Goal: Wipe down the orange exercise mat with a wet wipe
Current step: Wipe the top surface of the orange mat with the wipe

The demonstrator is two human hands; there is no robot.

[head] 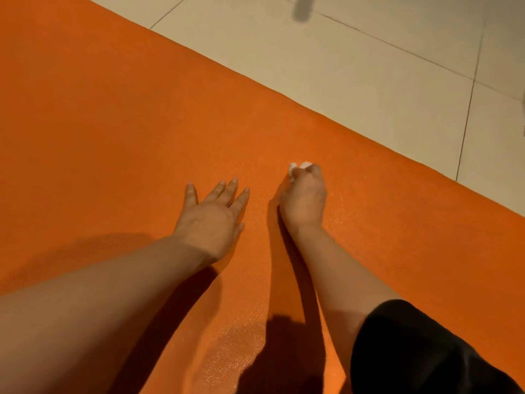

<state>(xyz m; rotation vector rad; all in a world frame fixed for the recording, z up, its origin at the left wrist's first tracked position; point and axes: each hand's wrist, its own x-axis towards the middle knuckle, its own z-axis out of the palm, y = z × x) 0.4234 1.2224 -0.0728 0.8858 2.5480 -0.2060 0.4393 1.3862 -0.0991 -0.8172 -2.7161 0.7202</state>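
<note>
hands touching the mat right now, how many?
2. The left hand lies flat, fingers spread, on the orange mat. The right hand, beside it, holds the white wipe bunched against the mat.

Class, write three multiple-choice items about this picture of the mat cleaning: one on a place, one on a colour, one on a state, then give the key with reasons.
1. Where does the flat orange exercise mat lie?
A. on a wooden table
B. on a pale tiled floor
C. on grass

2. What colour is the small crumpled wet wipe?
A. white
B. blue
C. green

3. How is the left hand placed?
A. curled in a fist
B. lifted, gripping a bottle
C. flat on the mat, fingers straight

Key: 1 B, since tiles with grout lines border the mat's edge; 2 A, since white bits peek out past the right hand gripping it; 3 C, since its spread fingers lie along the mat.
</note>
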